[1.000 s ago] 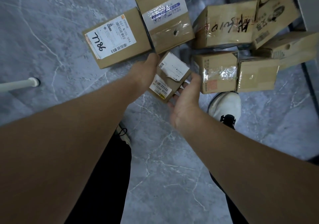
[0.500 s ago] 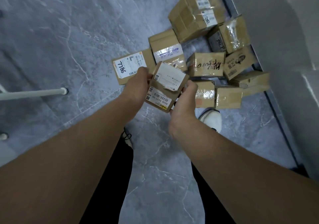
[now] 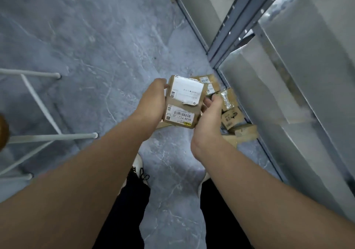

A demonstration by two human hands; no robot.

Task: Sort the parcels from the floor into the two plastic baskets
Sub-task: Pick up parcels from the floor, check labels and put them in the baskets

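We hold the small parcel [image 3: 182,102] in the air, just left of the metal rack [image 3: 228,37]. The left hand [image 3: 151,102] has its grip curled on the parcel's left side, the right hand [image 3: 207,122] on its right. The remaining parcels [image 3: 231,117] lie at the rack's foot, partly hidden, count unclear

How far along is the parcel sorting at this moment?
Done: nothing can be confirmed, since neither basket is in view. In hand: one small parcel, held off the floor by the left hand and right hand on its two sides. Left: several parcels lie on the floor beside the metal shelving, and the held one is not yet in a basket.
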